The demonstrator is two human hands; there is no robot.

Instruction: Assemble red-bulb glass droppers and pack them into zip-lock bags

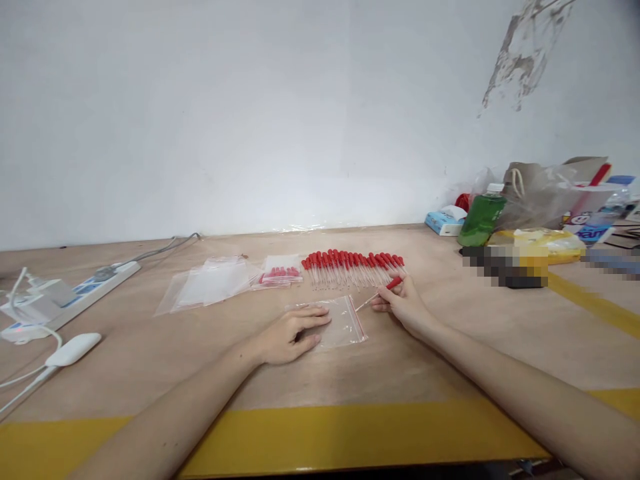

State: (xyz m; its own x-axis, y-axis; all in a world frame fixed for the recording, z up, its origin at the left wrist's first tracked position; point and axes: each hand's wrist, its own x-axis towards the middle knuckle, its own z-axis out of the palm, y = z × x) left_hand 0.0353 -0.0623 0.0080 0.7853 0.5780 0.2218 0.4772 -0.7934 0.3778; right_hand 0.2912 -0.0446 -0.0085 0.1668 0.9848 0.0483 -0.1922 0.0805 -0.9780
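Note:
My left hand [295,332] lies with fingers spread on a clear zip bag [343,327], holding it flat against the table. In my right hand [403,303] is a dropper [394,283] with a red bulb and a thin clear tube. Its tip points left and touches or hovers at the bag's red-striped mouth; I cannot tell which. Just beyond both hands, many red-bulbed droppers [350,260] lie side by side in a row. Bags holding red-bulbed droppers [280,275] are stacked left of that row. Flat clear bags [215,283] fan out beside them.
A white power strip [75,313] with plugs and a white cabled device [74,349] lie at the left. At the right are a tissue pack [444,223], a green bottle [483,217], a yellow packet [547,245] and plastic bags. Yellow tape [320,433] lines the table's front edge.

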